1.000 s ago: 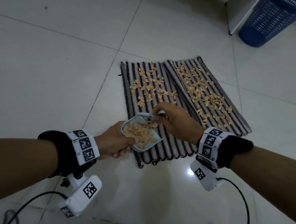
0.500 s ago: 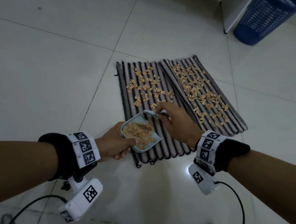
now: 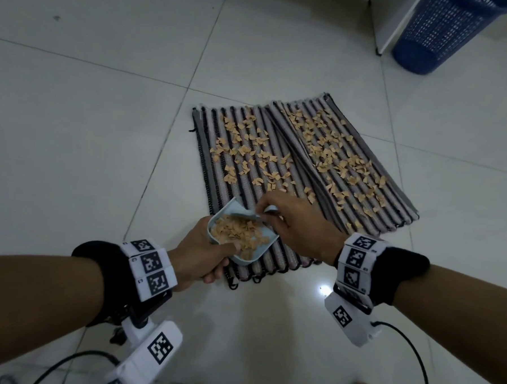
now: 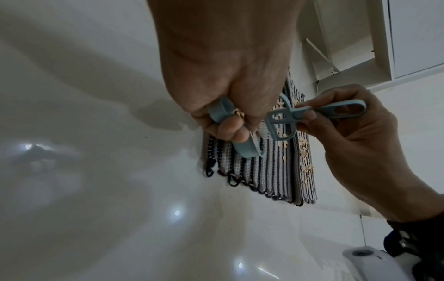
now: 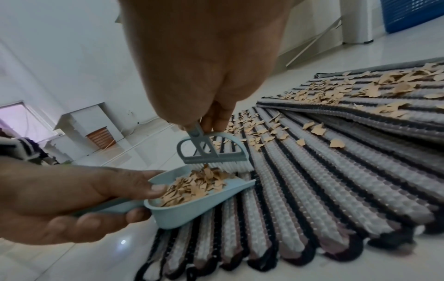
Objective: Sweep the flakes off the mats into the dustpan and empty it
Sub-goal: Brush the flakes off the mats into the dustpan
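Left of the mats [image 3: 279, 175], the left hand [image 3: 197, 258] grips the dustpan [image 3: 241, 238] handle, its lip on the near mat edge, already heaped with flakes [image 3: 322, 148]. Just right, the right hand [image 3: 299, 226] pinches the brush [image 5: 211, 152] at the lip. Short, low strokes should stop flakes spilling. Only coded wrist tags [image 3: 151, 267] show; no readable writing.

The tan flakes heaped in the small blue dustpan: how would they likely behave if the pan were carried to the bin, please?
The thin, curled tan flakes look very light. They are heaped near the small blue plastic dustpan's open lip, so tilting could spill some.
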